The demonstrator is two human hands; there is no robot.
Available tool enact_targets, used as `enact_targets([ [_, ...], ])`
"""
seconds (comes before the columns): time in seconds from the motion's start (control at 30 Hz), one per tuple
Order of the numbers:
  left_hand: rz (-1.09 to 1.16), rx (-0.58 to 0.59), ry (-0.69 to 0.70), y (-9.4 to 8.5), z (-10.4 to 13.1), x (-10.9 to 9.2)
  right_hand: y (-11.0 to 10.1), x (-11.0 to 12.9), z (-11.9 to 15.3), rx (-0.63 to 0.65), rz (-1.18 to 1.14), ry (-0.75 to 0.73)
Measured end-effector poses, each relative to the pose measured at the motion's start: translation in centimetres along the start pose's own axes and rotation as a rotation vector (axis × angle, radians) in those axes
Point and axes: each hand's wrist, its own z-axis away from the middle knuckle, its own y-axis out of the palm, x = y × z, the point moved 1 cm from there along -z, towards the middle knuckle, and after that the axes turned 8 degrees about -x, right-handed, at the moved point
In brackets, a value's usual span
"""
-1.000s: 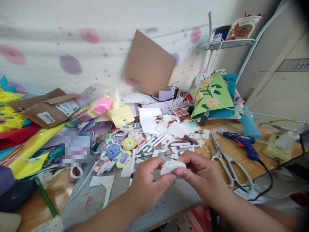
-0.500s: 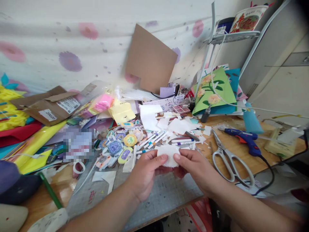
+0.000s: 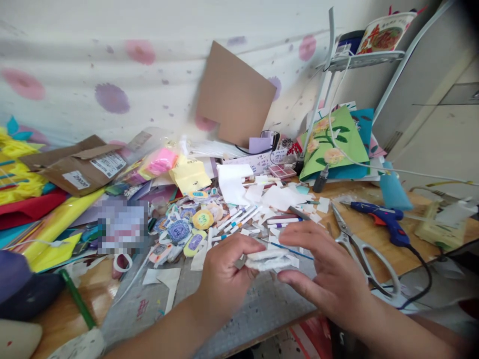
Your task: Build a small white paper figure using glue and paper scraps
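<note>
A small white padded paper piece [image 3: 270,260], layered at its edge, is pinched between the thumb and fingers of my left hand [image 3: 228,267]. It is tilted so its edge faces me, above the grey cutting mat [image 3: 262,304]. My right hand [image 3: 325,271] is open just to the right of it, thumb below and fingers above, apart from the piece as far as I can see. Beyond my hands lie several markers [image 3: 239,219] and white paper scraps [image 3: 282,197]. A heap of cut-out paper badges [image 3: 179,230] sits to the left.
Large scissors [image 3: 364,249] and a blue hot glue gun [image 3: 385,214] with its cable lie at the right. A cardboard box [image 3: 80,167] and a yellow roll [image 3: 56,214] stand at the left. A wire shelf [image 3: 366,60] rises at the back right.
My right hand has let go of the white piece and opened beside it. The piece has tipped from its flat face to its edge, still in my left hand.
</note>
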Motion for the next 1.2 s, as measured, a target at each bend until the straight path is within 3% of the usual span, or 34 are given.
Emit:
enact_targets([
  [0.2,-0.134,-0.011,0.11,0.1,0.0,0.1,-0.5,1.5,-0.1,-0.008,0.083,-0.086],
  [0.5,-0.218,-0.011,0.213,0.2,-0.1,-0.5,-0.2,1.7,-0.2,0.017,0.112,-0.094],
  [0.8,-0.313,-0.009,0.214,0.2,0.0,-0.7,0.4,1.7,-0.5,0.057,0.158,-0.072],
  [1.03,-0.265,-0.004,0.124,0.2,-0.2,-0.8,-0.6,1.1,0.1,-0.065,0.146,-0.128],
  [1.2,-0.265,-0.02,0.15,0.1,-0.3,-0.9,-0.4,0.7,0.0,-0.016,0.15,-0.082],
])
